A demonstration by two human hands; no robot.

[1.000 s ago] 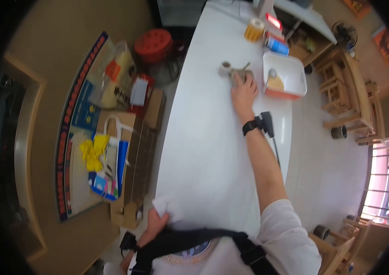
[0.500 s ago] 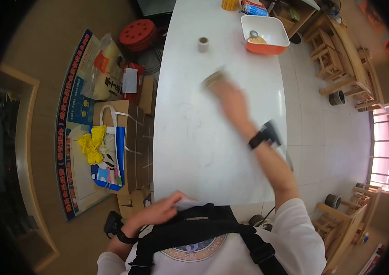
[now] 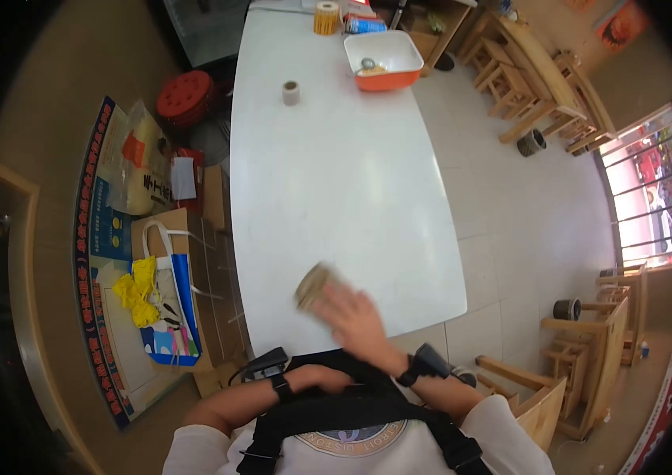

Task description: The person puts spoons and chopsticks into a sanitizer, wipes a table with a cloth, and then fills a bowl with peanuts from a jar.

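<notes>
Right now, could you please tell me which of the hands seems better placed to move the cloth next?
Probably the right hand: its fingers are on the blurred cloth at the white table, while the left hand sits close to the body, partly hidden, apart from the cloth.

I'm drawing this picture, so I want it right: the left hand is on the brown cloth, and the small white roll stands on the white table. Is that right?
Not quite: the right hand is on the brown cloth, as the head view shows. The small white roll does stand on the white table.
</notes>
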